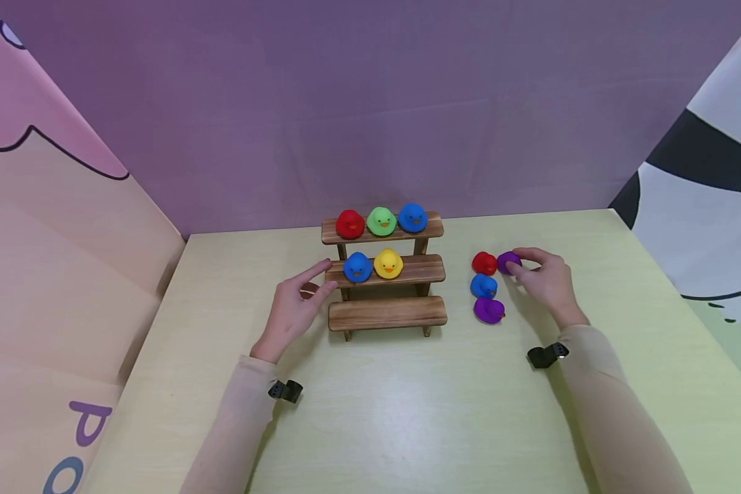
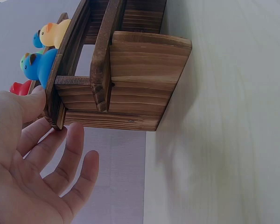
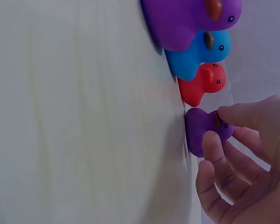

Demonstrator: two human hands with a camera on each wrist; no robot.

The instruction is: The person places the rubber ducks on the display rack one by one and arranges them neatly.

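A three-tier wooden stand (image 1: 387, 313) stands on the table. My left hand (image 1: 293, 309) holds the left end of its middle tier between thumb and fingers; in the left wrist view the thumb (image 2: 35, 101) lies beside the tier's edge. A blue rubber duck (image 1: 357, 268) and a yellow duck (image 1: 388, 263) sit on that tier. Red (image 1: 350, 224), green (image 1: 381, 221) and blue (image 1: 412, 218) ducks line the top one. To the right, my right hand (image 1: 546, 283) pinches a small purple rubber duck (image 3: 201, 130), which appears to stand on the table.
Beside the right hand, a red duck (image 1: 484, 263), a blue duck (image 1: 484, 286) and another purple duck (image 1: 490, 311) form a column on the table. The bottom tier holds no duck. A purple cloth backdrop (image 1: 370, 103) rises behind the table, with printed panels at both sides.
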